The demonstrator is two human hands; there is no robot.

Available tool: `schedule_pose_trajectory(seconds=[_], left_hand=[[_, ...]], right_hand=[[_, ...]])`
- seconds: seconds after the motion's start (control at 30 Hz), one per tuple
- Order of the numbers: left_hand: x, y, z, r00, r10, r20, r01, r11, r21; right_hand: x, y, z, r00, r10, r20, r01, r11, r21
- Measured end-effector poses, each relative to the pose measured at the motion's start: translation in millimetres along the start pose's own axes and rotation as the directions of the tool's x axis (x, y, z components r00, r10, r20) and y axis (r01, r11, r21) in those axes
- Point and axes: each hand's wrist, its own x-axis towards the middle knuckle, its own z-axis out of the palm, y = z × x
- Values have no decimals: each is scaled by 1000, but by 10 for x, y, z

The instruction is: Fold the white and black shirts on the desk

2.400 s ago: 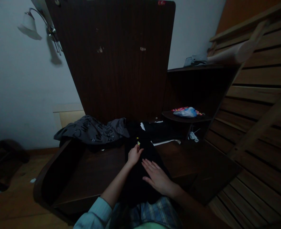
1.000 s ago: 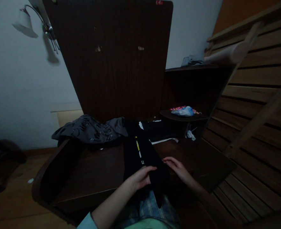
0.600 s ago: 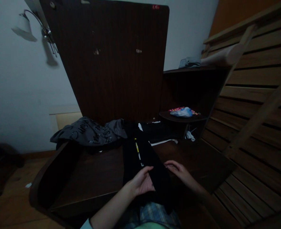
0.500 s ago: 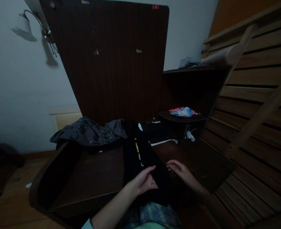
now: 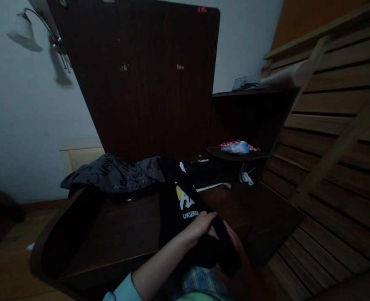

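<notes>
A black garment (image 5: pixel 175 207) with a yellow and white print lies along the dark wooden table (image 5: pixel 118 234), its near end hanging over the front edge. My left hand (image 5: pixel 200 225) is closed on a fold of the black cloth near that edge. Just to its right, my right hand (image 5: pixel 233 240) is partly buried under the same fold, fingers curled into the fabric. A grey garment with dark lettering (image 5: pixel 116 175) lies crumpled at the back left of the table.
A tall dark board (image 5: pixel 141 79) leans against the wall behind the table. A small round shelf holds a blue and white bag (image 5: pixel 238 147). Wooden slats (image 5: pixel 338 138) slope along the right. A wall lamp (image 5: pixel 24 29) hangs top left.
Both hands moved from lying flat on the black garment to its near end and gripped it. The cloth has been turned over, so its yellow and white print now shows.
</notes>
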Motion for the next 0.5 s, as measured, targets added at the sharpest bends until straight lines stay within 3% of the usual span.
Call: schedule_pose_trajectory(seconds=[0.1, 0.23, 0.33, 0.43, 0.5], left_hand=[[-4, -5, 37, 996, -60, 65, 73, 973, -221], [-69, 36, 24, 992, -80, 98, 105, 950, -295], [-132, 105, 9, 991, -57, 124, 92, 951, -294], [-183, 105, -27, 989, -58, 134, 92, 960, -263], [-210, 24, -70, 993, -54, 103, 76, 974, -216]], right_hand=[[23, -44, 152, 979, 60, -193, -70, 996, -48], [168, -197, 168, 911, 194, -364, -202, 979, 16], [221, -280, 126, 883, 206, -421, -203, 978, 52], [160, -215, 126, 851, 294, -435, -295, 953, 66], [63, -87, 145, 878, 275, -392, -286, 958, 32]])
